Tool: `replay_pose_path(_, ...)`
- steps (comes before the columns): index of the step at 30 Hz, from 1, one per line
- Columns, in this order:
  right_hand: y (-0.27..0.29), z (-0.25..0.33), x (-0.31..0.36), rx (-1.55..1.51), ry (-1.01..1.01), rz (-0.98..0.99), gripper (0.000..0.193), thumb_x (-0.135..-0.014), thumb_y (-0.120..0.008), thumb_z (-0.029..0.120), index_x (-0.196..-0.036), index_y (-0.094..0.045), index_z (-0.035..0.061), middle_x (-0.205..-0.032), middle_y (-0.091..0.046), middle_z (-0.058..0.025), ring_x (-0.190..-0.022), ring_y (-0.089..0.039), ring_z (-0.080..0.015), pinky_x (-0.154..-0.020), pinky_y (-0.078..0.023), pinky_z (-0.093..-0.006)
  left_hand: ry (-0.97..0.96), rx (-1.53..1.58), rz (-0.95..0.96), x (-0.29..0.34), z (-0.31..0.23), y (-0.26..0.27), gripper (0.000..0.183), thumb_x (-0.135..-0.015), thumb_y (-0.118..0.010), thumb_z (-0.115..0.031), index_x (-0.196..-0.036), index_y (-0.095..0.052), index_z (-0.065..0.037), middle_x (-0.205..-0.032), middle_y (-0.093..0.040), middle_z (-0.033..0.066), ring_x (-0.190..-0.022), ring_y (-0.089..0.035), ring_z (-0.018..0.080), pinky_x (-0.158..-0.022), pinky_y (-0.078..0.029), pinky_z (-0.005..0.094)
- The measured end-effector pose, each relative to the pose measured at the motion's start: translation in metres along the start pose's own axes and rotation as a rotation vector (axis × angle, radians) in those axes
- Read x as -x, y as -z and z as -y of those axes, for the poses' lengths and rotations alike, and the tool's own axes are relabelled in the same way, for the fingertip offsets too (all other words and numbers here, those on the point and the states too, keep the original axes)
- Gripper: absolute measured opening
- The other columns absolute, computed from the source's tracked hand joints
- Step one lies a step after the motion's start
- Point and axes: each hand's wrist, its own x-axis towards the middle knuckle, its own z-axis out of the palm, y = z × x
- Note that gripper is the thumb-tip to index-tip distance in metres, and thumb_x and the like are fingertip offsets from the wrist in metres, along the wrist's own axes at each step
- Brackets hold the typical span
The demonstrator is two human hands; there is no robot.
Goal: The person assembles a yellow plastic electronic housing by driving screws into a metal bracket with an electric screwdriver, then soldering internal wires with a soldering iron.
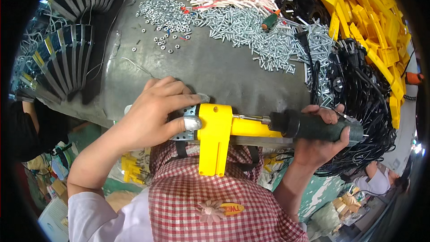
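Note:
My left hand, with silvery wraps on its thumb and a fingertip, is closed around a perforated metal sleeve at the left end of a yellow plastic housing. The housing lies across the table's near edge, its flat leg pointing toward my body. In my right hand is a dark green electric screwdriver, held level. Its steel bit points left and reaches the housing's right side, above a yellow tube-like part. Whether a screw sits at the tip is too small to tell.
Beyond my hands, loose screws and nuts are spread over the grey table. Black cords and yellow plastic parts crowd the right. Fanned metal strips stand at left. A green-handled tool lies among the screws.

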Motion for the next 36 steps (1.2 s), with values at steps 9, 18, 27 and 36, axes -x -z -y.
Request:
replay_pose_path(9, -0.008, -0.025, -0.010, 0.065, -0.078, -0.090, 0.032, -0.084, -0.050, 0.034, -0.106, -0.046, 0.0121, -0.078, -0.044, 0.0021, -0.077, -0.048, -0.0119, -0.093, -0.038, -0.0407, 0.031, 0.039, 0.066, -0.002, 0.003, 0.007, 0.042, -0.072, -0.068, -0.030, -0.106, -0.064, -0.006, -0.093, -0.056, 0.0057, -0.093, -0.052, 0.0231, -0.084, -0.033, 0.0355)
replay_pose_path(18, 0.009, -0.014, -0.006, -0.007, -0.070, -0.030, 0.043, -0.087, -0.048, 0.033, -0.122, -0.043, 0.0077, -0.086, -0.043, -0.0009, -0.084, -0.046, -0.0154, -0.094, -0.037, -0.0406, -0.061, 0.026, -0.288, 0.003, 0.017, 0.008, 0.031, -0.073, -0.066, -0.017, -0.101, -0.060, -0.005, -0.096, -0.057, 0.0074, -0.091, -0.055, 0.0268, -0.081, -0.042, 0.0377)
replay_pose_path(27, 0.005, -0.016, -0.005, 0.011, -0.060, -0.024, 0.042, -0.087, -0.048, 0.031, -0.121, -0.043, 0.0075, -0.086, -0.044, -0.0023, -0.085, -0.047, -0.0158, -0.092, -0.038, -0.0399, 0.178, -0.756, -0.400, -0.002, 0.053, 0.044, 0.026, -0.068, -0.061, 0.003, -0.092, -0.051, -0.003, -0.087, -0.057, 0.0125, -0.087, -0.056, 0.0318, -0.072, -0.047, 0.0378)
replay_pose_path(36, -0.008, -0.020, -0.004, 0.071, -0.016, -0.037, 0.041, -0.086, -0.051, 0.031, -0.118, -0.043, 0.0068, -0.085, -0.046, -0.0014, -0.084, -0.048, -0.0141, -0.093, -0.036, -0.0378, 0.031, 0.062, -0.397, 0.020, 0.007, -0.004, 0.018, -0.066, -0.072, -0.009, -0.080, -0.060, -0.009, -0.088, -0.062, 0.0026, -0.092, -0.059, 0.0194, -0.103, -0.026, 0.0499)
